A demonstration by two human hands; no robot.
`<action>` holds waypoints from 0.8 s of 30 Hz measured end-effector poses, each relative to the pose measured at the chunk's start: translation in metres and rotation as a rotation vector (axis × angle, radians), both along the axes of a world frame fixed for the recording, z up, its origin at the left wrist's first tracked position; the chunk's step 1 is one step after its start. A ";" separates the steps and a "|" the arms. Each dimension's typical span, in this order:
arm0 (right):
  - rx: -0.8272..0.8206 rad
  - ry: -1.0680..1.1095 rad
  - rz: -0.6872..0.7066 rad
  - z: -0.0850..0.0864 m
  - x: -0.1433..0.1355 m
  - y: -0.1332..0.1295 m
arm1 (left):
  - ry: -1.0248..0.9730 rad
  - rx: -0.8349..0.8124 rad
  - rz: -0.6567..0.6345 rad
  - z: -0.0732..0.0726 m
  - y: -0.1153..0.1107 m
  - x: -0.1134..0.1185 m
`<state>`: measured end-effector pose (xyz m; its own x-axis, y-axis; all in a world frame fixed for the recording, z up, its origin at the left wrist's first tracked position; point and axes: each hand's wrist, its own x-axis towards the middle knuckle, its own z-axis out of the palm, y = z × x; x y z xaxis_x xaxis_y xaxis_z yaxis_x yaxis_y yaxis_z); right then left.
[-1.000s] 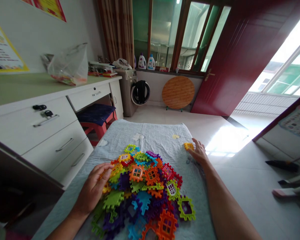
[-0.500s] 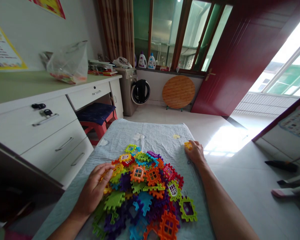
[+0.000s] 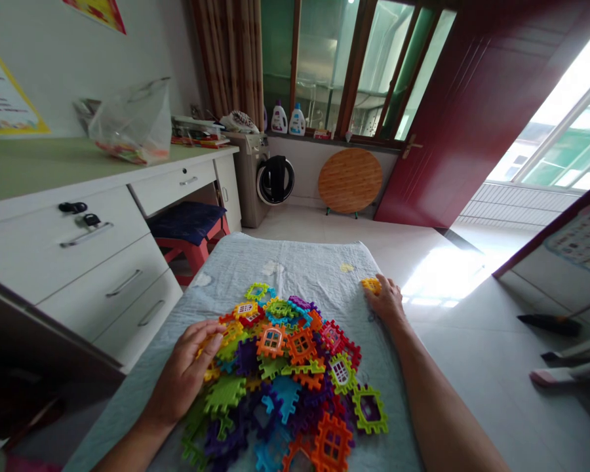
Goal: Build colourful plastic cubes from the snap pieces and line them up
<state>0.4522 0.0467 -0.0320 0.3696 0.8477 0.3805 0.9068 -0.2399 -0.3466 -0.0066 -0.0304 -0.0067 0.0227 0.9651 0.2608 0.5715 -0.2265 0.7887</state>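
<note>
A heap of colourful plastic interlocking building blocks [image 3: 273, 341] with notched edges, several with window grids, lies on the cloth in front of me. My left hand [image 3: 189, 360] rests at the heap's left side, fingers stretched out and thumb apart, touching yellow blocks there. At the far right of the cloth, a yellow window block [image 3: 371, 284] lies by itself. My right hand [image 3: 387, 300] is beside it, fingers apart around its near right edge; the fingertips partly cover the block. Orange, green, purple, blue and red blocks overlap, so the lower ones are hidden.
A pale blue cloth [image 3: 309, 262] covers the table. To the left stand a white drawer desk [image 3: 103, 249] and a red stool [image 3: 196, 252] with a dark cushion. Beyond are a washing machine [image 3: 250, 183], a round wooden tabletop [image 3: 350, 180] and a red door [image 3: 452, 118].
My right hand has loosened and shifted slightly right, so more of the yellow window block shows on the cloth. My left hand and the heap look the same.
</note>
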 end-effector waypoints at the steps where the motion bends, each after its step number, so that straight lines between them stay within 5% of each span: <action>1: 0.011 -0.001 0.009 0.000 0.000 0.000 | -0.002 -0.001 0.000 0.000 0.000 0.000; 13: 0.072 0.103 -0.005 0.003 -0.002 -0.003 | 0.015 0.016 -0.002 0.001 0.001 0.001; 18: 0.270 0.374 0.016 0.003 0.010 -0.005 | 0.015 0.016 0.004 0.001 0.000 0.001; 24: 0.274 0.586 -0.020 0.002 0.021 -0.007 | 0.007 0.022 0.005 0.001 -0.004 0.001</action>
